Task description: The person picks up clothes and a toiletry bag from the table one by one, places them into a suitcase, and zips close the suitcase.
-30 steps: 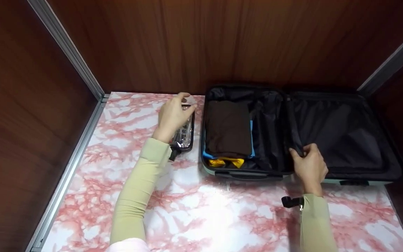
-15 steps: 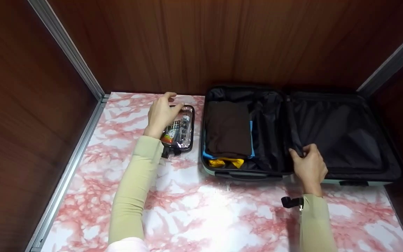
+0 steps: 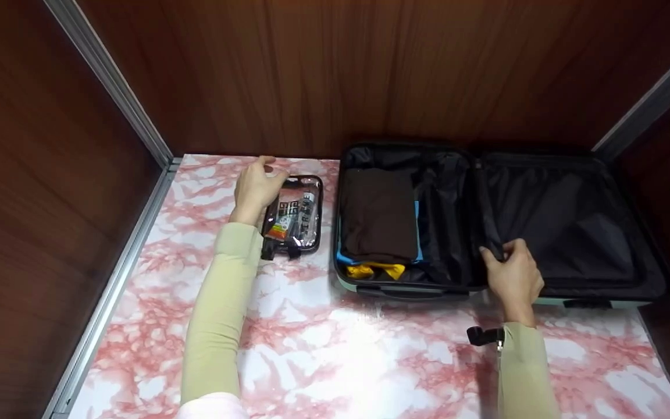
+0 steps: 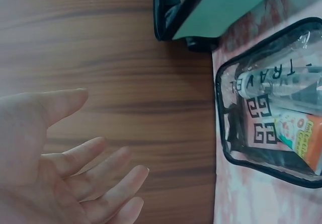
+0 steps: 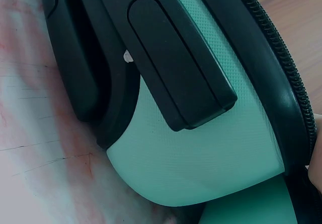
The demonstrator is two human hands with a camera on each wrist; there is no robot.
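Observation:
In the head view my left hand (image 3: 255,189) is just left of a clear travel pouch (image 3: 312,201) with black edging. In the left wrist view its fingers are spread and relaxed, holding nothing, apart from the pouch (image 4: 241,156). Through the pouch show a bottle (image 4: 282,83) and an orange and white packet (image 4: 299,136). My right hand (image 3: 516,282) pinches the black lining edge (image 3: 491,224) at the middle of an open suitcase (image 3: 451,215). The right wrist view shows the suitcase's mint-green shell (image 5: 201,168) and a bit of the hand at the right edge.
Folded dark brown cloth (image 3: 378,215) lies in the suitcase's left half, over something blue (image 3: 419,233) and something yellow (image 3: 394,270). The right half (image 3: 579,233) lies open. Wood-patterned panels (image 3: 312,75) enclose the marbled table (image 3: 312,361).
My left hand has drawn leftward off the pouch, uncovering more of it. The pouch stays in place. My right hand keeps its hold on the lining edge.

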